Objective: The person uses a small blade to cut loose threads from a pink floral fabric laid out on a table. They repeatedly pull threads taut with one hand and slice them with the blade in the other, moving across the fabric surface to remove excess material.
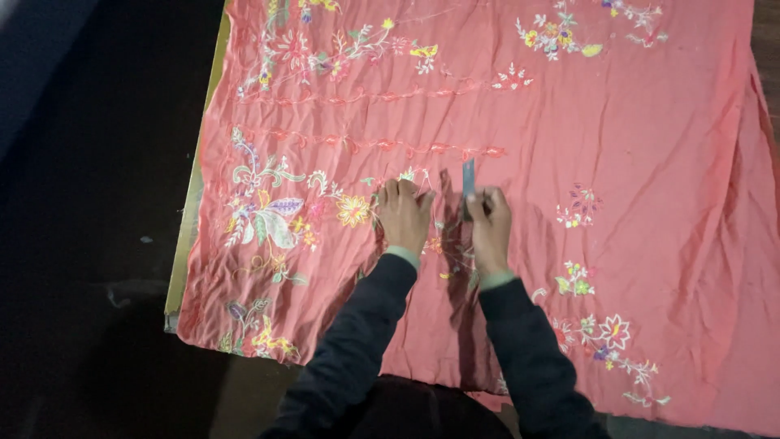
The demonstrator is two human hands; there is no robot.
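A coral-red cloth (504, 114), thin and creased, is spread over a table whose yellowish edge (193, 187) is seen at the left. Floral embroidery (268, 215) in white, yellow, green and purple is stitched across it. The left hand (404, 215) is laid flat on the cloth near the middle, fingers loosely curled, nothing gripped. A small, narrow blue-grey tool (469, 180) is pinched upright in the closed right hand (490, 228), against the cloth.
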